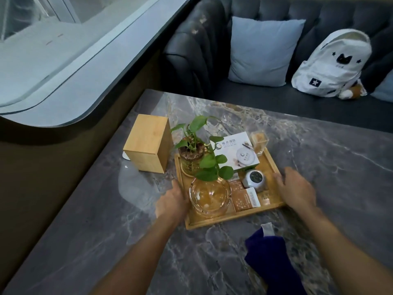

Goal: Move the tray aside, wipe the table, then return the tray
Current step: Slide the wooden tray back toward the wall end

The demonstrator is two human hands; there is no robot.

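Observation:
A wooden tray (214, 219) sits on the grey marble table (319, 167), loaded with a potted green plant (192, 154), a glass ashtray (209, 196), a white box (236, 154), a small grey tin (254, 177), brown packets (244, 198) and a glass cup (259, 142). My left hand (170, 202) grips the tray's left rim. My right hand (295, 189) rests against the tray's right rim, fingers curled on it. A dark blue cloth (274, 260) lies on the table in front of the tray, between my forearms.
A wooden box (148, 143) stands just left of the tray. Behind the table runs a dark sofa (191, 50) with a pale blue cushion (263, 50) and a white backpack (333, 62). A window ledge (63, 81) borders the left.

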